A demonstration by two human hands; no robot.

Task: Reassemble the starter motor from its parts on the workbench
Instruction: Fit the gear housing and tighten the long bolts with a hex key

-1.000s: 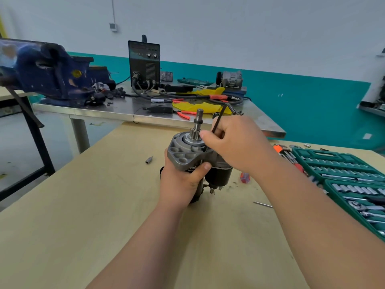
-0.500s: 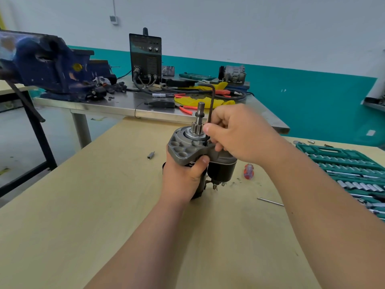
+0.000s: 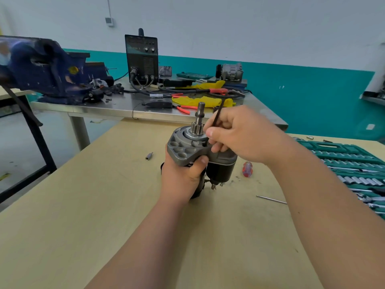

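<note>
The right hand (image 3: 239, 134) pinches a thin black hex key (image 3: 216, 115) between thumb and fingertips. Its lower end sits down in the grey nose housing of the starter motor (image 3: 183, 147), just beside the pinion shaft. The left hand (image 3: 181, 176) wraps round the motor's body, thumb on the housing, holding it upright over the wooden workbench (image 3: 104, 205). Near it lie a small bit (image 3: 149, 156) and a red-and-blue screwdriver (image 3: 247, 169) — farther right, an open green socket set (image 3: 343, 161).
</note>
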